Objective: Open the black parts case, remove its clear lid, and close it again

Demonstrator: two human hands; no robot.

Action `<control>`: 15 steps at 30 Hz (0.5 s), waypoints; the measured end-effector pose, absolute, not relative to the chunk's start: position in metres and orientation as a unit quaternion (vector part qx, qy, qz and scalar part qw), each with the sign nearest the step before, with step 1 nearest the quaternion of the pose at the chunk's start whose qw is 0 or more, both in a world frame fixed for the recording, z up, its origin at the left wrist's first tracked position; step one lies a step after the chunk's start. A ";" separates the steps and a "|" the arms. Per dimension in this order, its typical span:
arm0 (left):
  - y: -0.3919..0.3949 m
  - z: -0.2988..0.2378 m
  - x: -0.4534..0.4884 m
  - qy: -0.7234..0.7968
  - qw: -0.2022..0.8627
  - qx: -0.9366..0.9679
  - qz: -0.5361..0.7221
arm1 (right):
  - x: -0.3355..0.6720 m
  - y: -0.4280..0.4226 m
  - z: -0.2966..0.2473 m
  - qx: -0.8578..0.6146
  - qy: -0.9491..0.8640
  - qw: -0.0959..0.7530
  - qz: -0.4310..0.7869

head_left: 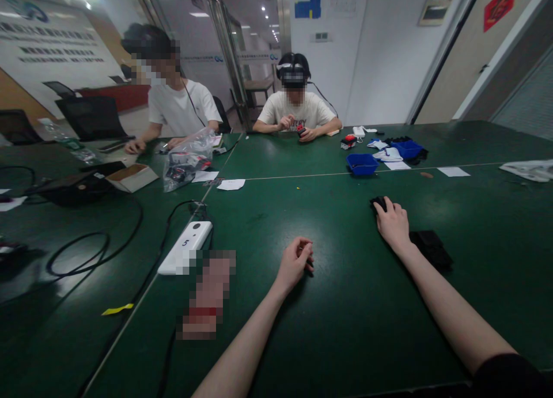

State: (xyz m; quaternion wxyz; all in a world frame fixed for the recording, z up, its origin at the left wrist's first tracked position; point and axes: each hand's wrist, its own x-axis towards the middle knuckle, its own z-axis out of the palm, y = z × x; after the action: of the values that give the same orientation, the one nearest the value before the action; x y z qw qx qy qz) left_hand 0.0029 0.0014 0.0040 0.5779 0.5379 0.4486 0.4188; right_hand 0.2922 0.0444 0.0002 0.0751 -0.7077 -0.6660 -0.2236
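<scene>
My left hand (296,258) hovers just above or rests lightly on the green table, its fingers loosely curled and slightly apart, with nothing visible in them. Farther right and forward, my right hand (393,222) has its fingers bent over a small black object (378,203), most of which the hand covers; its kind cannot be made out. Beside my right wrist lies a flat, dark, folded item (432,248), possibly a pouch or cloth, partly behind the forearm.
A white power bank-like device (188,248) marked 5 and a blurred-out item (209,294) lie left of my left hand. Cables (142,288) run along the left side. Blue trays (362,164), papers (231,184) and a plastic bag (188,159) stand farther off. Two people sit across the table.
</scene>
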 end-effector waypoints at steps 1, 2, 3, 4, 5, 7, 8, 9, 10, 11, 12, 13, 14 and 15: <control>0.001 0.004 0.003 0.449 0.578 0.539 0.417 | 0.292 0.044 0.000 -0.707 -0.670 0.073 -0.215; 0.001 0.004 0.003 0.449 0.578 0.541 0.415 | 0.292 0.044 -0.001 -0.707 -0.673 0.074 -0.205; 0.001 0.004 0.003 0.449 0.578 0.542 0.414 | 0.292 0.044 -0.001 -0.708 -0.674 0.079 -0.195; 0.002 0.004 0.003 0.449 0.577 0.543 0.413 | 0.291 0.044 -0.002 -0.710 -0.674 0.088 -0.184; 0.002 0.004 0.003 0.449 0.576 0.544 0.413 | 0.290 0.043 -0.002 -0.713 -0.672 0.100 -0.174; 0.002 0.003 0.003 0.449 0.573 0.546 0.414 | 0.286 0.041 0.000 -0.713 -0.671 0.126 -0.161; 0.003 0.003 0.003 0.450 0.571 0.548 0.413 | 0.284 0.038 0.002 -0.711 -0.672 0.135 -0.158; 0.003 0.003 0.003 0.450 0.570 0.551 0.412 | 0.282 0.035 0.004 -0.709 -0.674 0.142 -0.155; 0.003 0.003 0.003 0.449 0.570 0.552 0.411 | 0.281 0.031 0.008 -0.708 -0.674 0.146 -0.152; 0.003 0.003 0.003 0.448 0.570 0.554 0.410 | 0.280 0.026 0.013 -0.709 -0.673 0.148 -0.149; 0.003 0.002 0.002 0.447 0.570 0.554 0.409 | 0.280 0.021 0.018 -0.713 -0.669 0.148 -0.147; 0.003 0.002 0.002 0.446 0.571 0.555 0.409 | 0.282 0.016 0.024 -0.722 -0.660 0.145 -0.148; 0.003 0.002 0.002 0.446 0.570 0.555 0.409 | 0.285 0.011 0.029 -0.735 -0.647 0.138 -0.152; 0.003 0.002 0.003 0.447 0.569 0.556 0.409 | 0.289 0.006 0.034 -0.750 -0.630 0.127 -0.158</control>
State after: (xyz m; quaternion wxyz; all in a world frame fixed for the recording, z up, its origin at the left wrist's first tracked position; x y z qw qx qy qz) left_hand 0.0025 0.0030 0.0025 0.5691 0.5559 0.4467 0.4093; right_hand 0.2887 0.0062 0.0344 0.1270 -0.7501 -0.6297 -0.1576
